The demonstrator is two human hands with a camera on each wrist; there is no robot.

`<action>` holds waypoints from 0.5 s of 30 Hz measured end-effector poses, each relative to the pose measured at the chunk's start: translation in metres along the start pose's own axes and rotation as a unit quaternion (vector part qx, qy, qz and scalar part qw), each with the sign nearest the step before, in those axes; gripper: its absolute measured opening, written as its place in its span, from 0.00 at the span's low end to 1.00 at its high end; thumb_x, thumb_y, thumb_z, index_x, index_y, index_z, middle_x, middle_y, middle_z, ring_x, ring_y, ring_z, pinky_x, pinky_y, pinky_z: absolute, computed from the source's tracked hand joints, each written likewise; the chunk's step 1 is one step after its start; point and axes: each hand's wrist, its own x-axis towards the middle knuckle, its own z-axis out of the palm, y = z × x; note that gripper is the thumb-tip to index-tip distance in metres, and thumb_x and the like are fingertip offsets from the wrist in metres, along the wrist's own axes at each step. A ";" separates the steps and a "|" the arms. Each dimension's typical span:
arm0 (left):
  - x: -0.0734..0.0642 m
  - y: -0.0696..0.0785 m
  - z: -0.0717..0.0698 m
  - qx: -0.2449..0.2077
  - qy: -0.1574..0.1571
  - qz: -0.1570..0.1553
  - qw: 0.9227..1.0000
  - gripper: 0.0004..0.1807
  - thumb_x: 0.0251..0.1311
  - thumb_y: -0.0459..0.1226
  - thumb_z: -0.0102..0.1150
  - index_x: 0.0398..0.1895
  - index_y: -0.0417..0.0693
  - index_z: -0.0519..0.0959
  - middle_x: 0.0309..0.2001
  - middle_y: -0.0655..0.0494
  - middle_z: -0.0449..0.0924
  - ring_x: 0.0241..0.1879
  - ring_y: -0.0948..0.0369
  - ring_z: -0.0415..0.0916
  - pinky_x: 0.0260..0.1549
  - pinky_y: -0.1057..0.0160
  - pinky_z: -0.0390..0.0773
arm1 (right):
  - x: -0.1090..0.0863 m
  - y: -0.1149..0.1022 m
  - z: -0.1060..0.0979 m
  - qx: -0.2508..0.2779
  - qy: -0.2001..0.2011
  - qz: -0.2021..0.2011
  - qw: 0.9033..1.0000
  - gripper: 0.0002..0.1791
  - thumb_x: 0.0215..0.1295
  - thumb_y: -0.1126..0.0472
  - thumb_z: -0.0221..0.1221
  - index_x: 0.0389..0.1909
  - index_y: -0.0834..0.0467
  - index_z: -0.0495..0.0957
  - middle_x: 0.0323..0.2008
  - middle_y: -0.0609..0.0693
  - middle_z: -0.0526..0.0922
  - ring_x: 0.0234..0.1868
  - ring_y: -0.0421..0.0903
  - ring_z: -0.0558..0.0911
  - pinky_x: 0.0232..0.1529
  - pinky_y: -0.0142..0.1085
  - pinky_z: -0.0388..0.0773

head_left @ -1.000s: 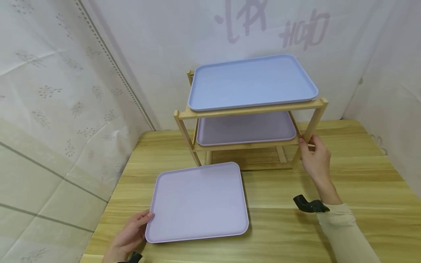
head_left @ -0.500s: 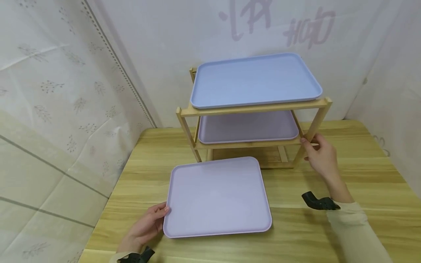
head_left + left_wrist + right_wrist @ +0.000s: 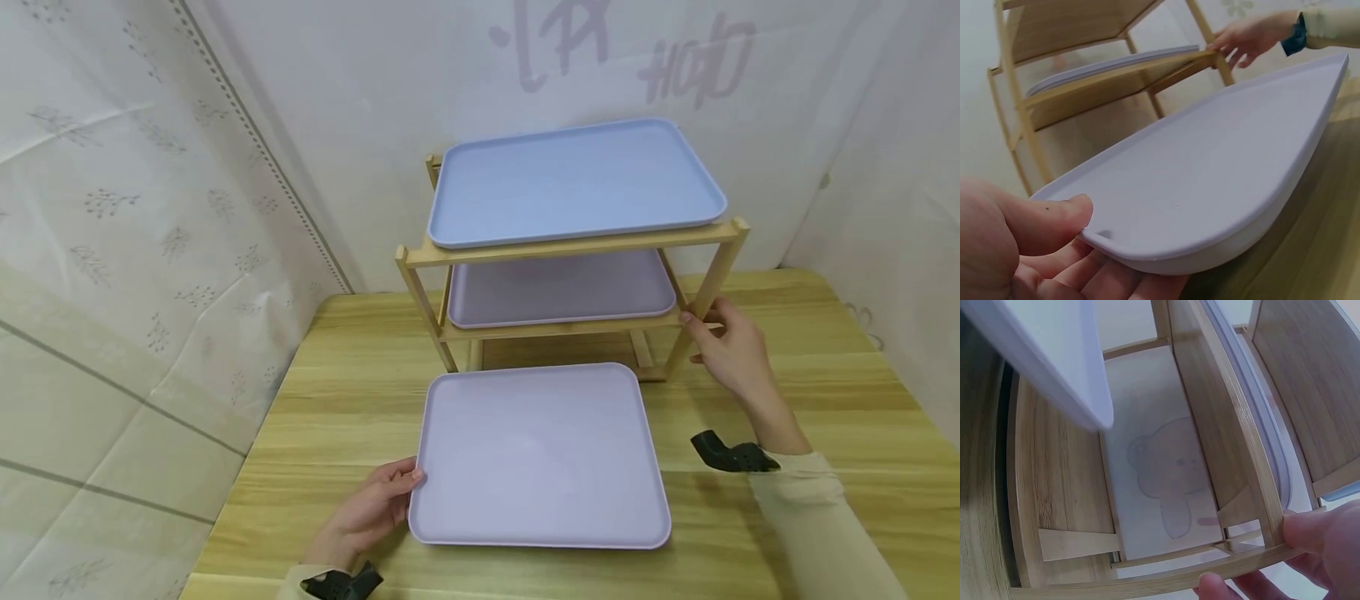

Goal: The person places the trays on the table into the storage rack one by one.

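Note:
My left hand (image 3: 375, 510) grips a lavender rectangular tray (image 3: 536, 454) at its left edge. In the left wrist view the thumb lies over the rim (image 3: 1100, 240) and the fingers are underneath, with the tray raised off the table. The tray is in front of a three-tier wooden rack (image 3: 585, 247), before its lowest shelf (image 3: 1063, 481). My right hand (image 3: 738, 354) holds the rack's front right leg near the middle shelf. A blue tray (image 3: 577, 183) lies on the top tier. Another lavender tray (image 3: 562, 292) sits on the middle tier, partly hidden by the top one.
The rack stands on a wood-grain table (image 3: 825, 400), near its back edge. Behind it hangs a pale curtain (image 3: 360, 108) with lettering. A patterned cloth (image 3: 150, 250) hangs along the left side.
My left hand has carried the lavender tray rightward, from the rack's front left to squarely before it. The right hand keeps its hold on the rack leg.

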 end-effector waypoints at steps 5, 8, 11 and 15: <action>0.011 -0.002 0.009 0.002 0.010 -0.016 1.000 0.14 0.74 0.31 0.39 0.56 0.42 0.71 0.45 0.59 0.84 0.45 0.64 0.82 0.46 0.64 0.82 | 0.000 -0.001 0.000 -0.002 0.003 0.007 1.000 0.23 0.72 0.51 0.51 0.54 0.67 0.69 0.50 0.69 0.77 0.29 0.22 0.77 0.22 0.30 0.81; 0.018 -0.003 0.014 0.003 0.013 -0.022 1.000 0.14 0.73 0.32 0.40 0.57 0.39 0.69 0.45 0.59 0.84 0.45 0.64 0.82 0.45 0.64 0.82 | 0.000 -0.001 0.000 -0.004 0.002 0.008 1.000 0.23 0.72 0.51 0.51 0.53 0.68 0.69 0.50 0.69 0.77 0.28 0.22 0.77 0.22 0.30 0.81; 0.023 -0.004 0.018 0.006 0.016 -0.027 0.999 0.15 0.73 0.33 0.41 0.59 0.36 0.67 0.44 0.59 0.84 0.44 0.65 0.82 0.44 0.64 0.82 | 0.001 -0.002 0.000 -0.008 0.000 0.007 1.000 0.22 0.72 0.51 0.51 0.51 0.68 0.69 0.50 0.69 0.77 0.27 0.22 0.77 0.21 0.29 0.81; 0.028 -0.004 0.021 0.011 0.024 -0.036 0.999 0.17 0.73 0.34 0.42 0.60 0.35 0.66 0.44 0.59 0.83 0.45 0.65 0.81 0.44 0.64 0.81 | 0.000 -0.003 -0.001 -0.011 -0.001 0.006 1.000 0.22 0.72 0.51 0.51 0.50 0.68 0.69 0.50 0.70 0.76 0.26 0.23 0.78 0.20 0.28 0.80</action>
